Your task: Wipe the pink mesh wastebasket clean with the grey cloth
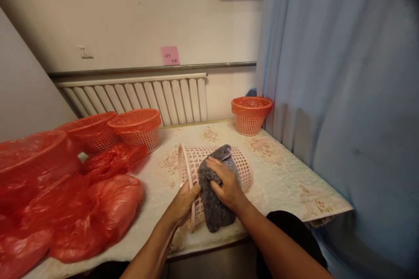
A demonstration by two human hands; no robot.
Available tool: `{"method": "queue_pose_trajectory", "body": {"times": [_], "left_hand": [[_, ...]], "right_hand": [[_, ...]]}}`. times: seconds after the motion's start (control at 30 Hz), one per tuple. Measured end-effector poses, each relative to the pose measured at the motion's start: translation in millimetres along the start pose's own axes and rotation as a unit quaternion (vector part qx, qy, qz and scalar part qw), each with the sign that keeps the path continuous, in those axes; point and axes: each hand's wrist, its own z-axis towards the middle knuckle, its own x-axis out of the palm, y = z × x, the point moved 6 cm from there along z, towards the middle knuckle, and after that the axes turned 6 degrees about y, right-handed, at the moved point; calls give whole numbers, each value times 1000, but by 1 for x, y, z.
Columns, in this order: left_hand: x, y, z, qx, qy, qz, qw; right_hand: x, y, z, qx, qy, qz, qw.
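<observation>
Closest to me, the person's left hand (pixel 183 202) grips the rim of a pale pink basket (pixel 245 166), thumb over the edge. The basket lies on its side on the flower-patterned table cover (pixel 284 174), near the front edge, its mouth towards the left. The right hand (pixel 227 186) holds a dark grey cloth (pixel 209 183) against the basket's perforated side, fingers laid over the fabric.

Over on the left, red plastic bags (pixel 114 198) heap up along the table; they bunch so closely I can't fairly say how many there are. Behind them, near the wall, stands a red-lined basket (pixel 144 137). Another lined basket (pixel 250 124) stands upright at the back right, just beside the blue curtain (pixel 327 87). Beyond the table are a white radiator (pixel 147 96) and, above it, a pink note (pixel 170 56) on the wall.
</observation>
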Motion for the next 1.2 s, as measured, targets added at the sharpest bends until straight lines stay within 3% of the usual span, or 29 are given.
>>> {"method": "queue_pose_trajectory", "body": {"times": [0.17, 0.43, 0.57, 0.73, 0.93, 1.0, 1.07, 1.13, 1.2], "left_hand": [[-1, -3, -5, 40, 28, 89, 995], [3, 13, -22, 6, 48, 150, 987], [2, 25, -31, -27, 67, 209, 975], [10, 47, -38, -72, 131, 278, 949], [9, 56, -39, -93, 148, 303, 937], [7, 51, -33, -84, 133, 283, 946], [2, 37, -23, -35, 73, 247, 966], [1, 22, -13, 34, 17, 172, 984], [5, 13, -4, 62, 6, 78, 995]], "right_hand": [[11, 33, 3, -93, 54, 46, 993], [15, 36, 6, -80, 70, 31, 994], [14, 35, 7, -71, 54, 23, 996], [10, 29, 9, -56, 19, 28, 998], [11, 21, 7, -33, 0, 29, 999], [12, 20, 6, -29, -2, 30, 999], [13, 20, 6, -30, -3, 32, 999], [13, 20, 7, -34, -5, 33, 999], [12, 17, 8, -34, -3, 31, 999]]}}
